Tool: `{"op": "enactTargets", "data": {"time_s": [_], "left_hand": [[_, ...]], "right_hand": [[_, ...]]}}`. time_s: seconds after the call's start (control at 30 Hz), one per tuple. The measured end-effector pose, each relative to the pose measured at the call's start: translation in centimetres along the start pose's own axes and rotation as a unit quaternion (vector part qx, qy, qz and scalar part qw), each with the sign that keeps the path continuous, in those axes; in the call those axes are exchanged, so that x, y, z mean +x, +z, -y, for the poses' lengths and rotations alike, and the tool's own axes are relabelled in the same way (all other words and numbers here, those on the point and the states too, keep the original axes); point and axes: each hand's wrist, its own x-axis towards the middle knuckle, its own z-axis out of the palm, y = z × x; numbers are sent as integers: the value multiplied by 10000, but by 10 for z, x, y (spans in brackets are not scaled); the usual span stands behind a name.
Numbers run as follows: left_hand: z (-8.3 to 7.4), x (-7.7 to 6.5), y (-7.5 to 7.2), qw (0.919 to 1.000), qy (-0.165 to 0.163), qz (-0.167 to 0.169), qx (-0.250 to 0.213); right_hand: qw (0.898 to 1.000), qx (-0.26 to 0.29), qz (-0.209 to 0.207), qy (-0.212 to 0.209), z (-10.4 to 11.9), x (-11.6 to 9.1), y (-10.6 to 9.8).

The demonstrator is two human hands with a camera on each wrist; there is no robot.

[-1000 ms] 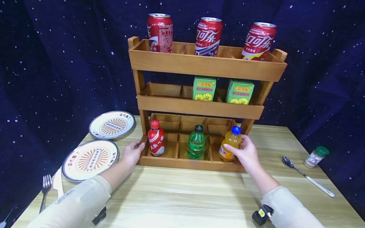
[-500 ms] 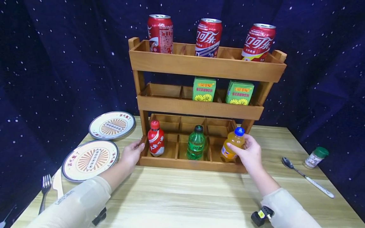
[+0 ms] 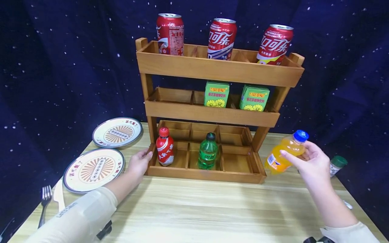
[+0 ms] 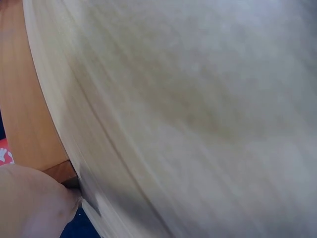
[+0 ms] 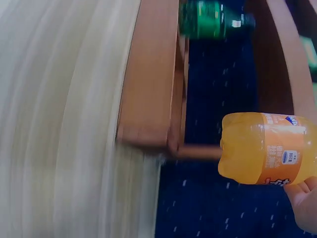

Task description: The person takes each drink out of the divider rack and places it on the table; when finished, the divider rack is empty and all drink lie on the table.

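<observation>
My right hand [image 3: 316, 165] holds an orange soda bottle [image 3: 284, 153] with a blue cap. The bottle is tilted and in the air, off the right end of the wooden rack [image 3: 209, 116]. In the right wrist view the orange soda bottle [image 5: 267, 148] is seen from its base, with some fingers hidden behind it. My left hand [image 3: 138, 167] grips the rack's lower left end; part of its fingers is hidden. On the bottom tier stand a red bottle [image 3: 165, 148] at the left and a green bottle [image 3: 208, 153] in the middle.
Three red cola cans, such as this cola can [image 3: 222, 38], stand on the top tier. Two green drink cartons [image 3: 216, 94] sit on the middle tier. Two plates [image 3: 94, 170], a fork [image 3: 45, 202] and a knife [image 3: 59, 195] lie left. A green-lidded jar [image 3: 337, 164] is partly hidden at right.
My right hand has lifted the orange soda bottle out of the bottom tier's right compartment and carried it right, tilting it. My left hand has stayed at the rack's left end.
</observation>
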Motion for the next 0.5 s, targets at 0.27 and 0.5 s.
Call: {"op": "enactTargets", "data": {"time_s": [0.27, 0.5], "left_hand": [[0, 1, -3, 9998, 8, -16, 207], [-1, 0, -1, 9999, 19, -51, 164]], "right_hand": [[9979, -484, -360, 245, -59, 34, -23], [9846, -1514, -843, 246, -175, 81, -54]]}}
